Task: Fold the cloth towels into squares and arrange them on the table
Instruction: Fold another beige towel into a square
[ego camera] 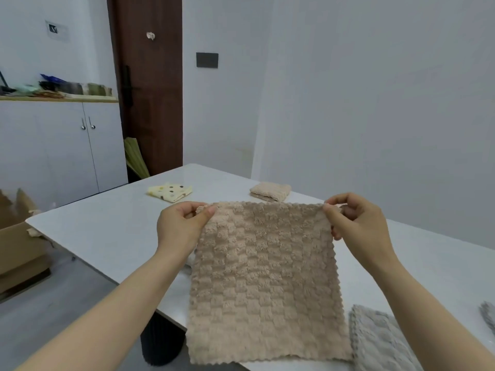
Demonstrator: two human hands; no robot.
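Towel (265, 277), top corners in left grip (182, 226) and right grip (359, 223)

Plain office-like rm. White table (107, 231) near; cabinet (61, 148) far left w/ brown door (152, 103) beside it. Cardboard box (18, 245) on floor, left.

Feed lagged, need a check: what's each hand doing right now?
Left hand: pinching the beige towel, top left corner.
Right hand: pinching its top right corner.

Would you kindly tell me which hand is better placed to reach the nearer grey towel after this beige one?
Probably the right hand: the grey towel lies beside its forearm, while the left hand would have to cross the beige towel both hands pinch.
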